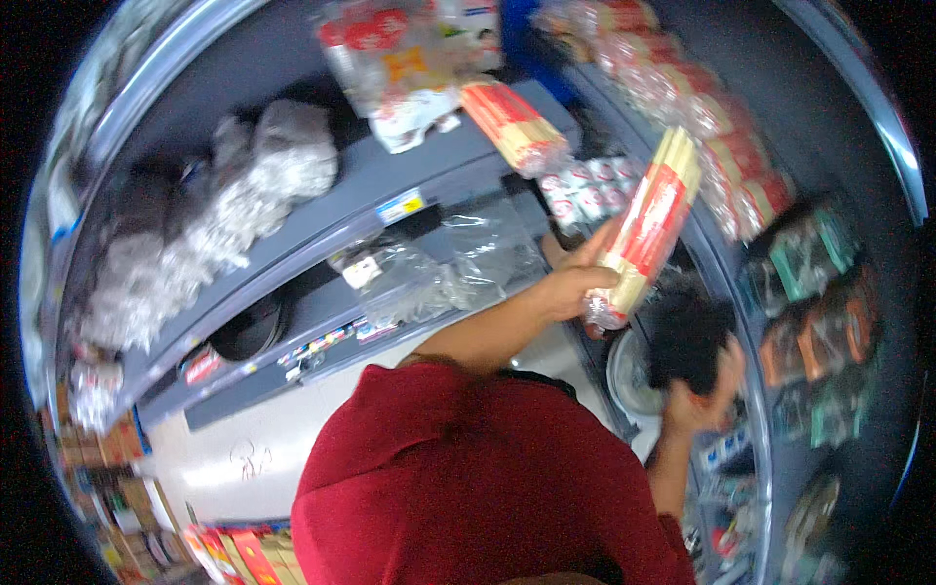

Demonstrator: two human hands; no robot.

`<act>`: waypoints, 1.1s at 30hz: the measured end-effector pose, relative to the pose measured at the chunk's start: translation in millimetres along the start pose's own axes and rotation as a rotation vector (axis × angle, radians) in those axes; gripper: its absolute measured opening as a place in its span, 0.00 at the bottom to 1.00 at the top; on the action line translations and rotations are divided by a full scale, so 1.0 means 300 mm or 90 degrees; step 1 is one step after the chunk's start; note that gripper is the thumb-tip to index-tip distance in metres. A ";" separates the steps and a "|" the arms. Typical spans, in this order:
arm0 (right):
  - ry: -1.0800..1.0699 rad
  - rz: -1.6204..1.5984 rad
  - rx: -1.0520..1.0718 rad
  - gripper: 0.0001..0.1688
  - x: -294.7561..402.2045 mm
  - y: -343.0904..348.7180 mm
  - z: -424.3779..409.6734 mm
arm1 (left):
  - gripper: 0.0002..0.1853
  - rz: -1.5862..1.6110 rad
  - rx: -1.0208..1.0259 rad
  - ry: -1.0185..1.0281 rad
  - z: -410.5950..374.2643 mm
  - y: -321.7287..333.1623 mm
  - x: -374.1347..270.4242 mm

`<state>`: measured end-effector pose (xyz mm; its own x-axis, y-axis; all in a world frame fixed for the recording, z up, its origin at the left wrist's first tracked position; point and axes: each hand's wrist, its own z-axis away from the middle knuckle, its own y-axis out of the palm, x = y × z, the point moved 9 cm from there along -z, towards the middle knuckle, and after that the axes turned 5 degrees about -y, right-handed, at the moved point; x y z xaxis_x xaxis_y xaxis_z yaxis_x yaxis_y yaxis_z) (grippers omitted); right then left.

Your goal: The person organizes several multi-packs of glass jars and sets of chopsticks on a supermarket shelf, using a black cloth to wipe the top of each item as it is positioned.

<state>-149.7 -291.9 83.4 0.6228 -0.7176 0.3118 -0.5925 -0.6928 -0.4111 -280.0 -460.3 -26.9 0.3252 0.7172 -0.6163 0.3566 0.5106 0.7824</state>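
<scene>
My left hand [574, 289] grips a plastic-wrapped bundle of light wooden chopsticks [647, 227] near its lower end. A red paper band runs around the bundle, which slants up to the right. My right hand [702, 398] is lower on the right, blurred, with its fingers around a dark, soft-looking item [687, 340]; what that item is cannot be made out. A second chopstick bundle [515, 128] lies on the corner of the grey shelf [468, 146] ahead. More red-banded bundles [680, 88] line the shelf at the upper right.
Clear-wrapped packs [241, 197] line the left shelf. Printed plastic bags [402, 66] stand at its back. Small red-and-white packs [589, 186] sit between the shelves. Green and orange packaged goods [819, 329] fill the right shelf, behind a curved shelf edge [757, 409]. Cartons [124, 475] stand lower left.
</scene>
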 end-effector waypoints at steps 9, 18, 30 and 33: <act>0.023 0.023 -0.105 0.27 -0.080 0.322 -0.409 | 0.50 -0.233 0.100 -0.048 0.149 -0.049 -0.071; -0.153 -0.144 0.181 0.26 0.299 0.587 -0.204 | 0.30 0.110 -0.005 -0.122 0.084 -0.244 -0.237; 0.619 -0.700 -0.172 0.34 -0.083 0.661 -0.091 | 0.33 -0.113 -0.010 -0.026 0.145 -0.234 -0.304; 0.591 -0.718 -0.171 0.34 -0.087 0.634 -0.083 | 0.26 -0.364 0.049 0.016 0.118 -0.256 -0.293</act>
<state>-291.3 -406.8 18.4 0.3267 0.4780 0.8154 -0.1692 -0.8192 0.5480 -305.0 -579.4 -36.1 0.0418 0.3490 -0.9362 0.5326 0.7850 0.3165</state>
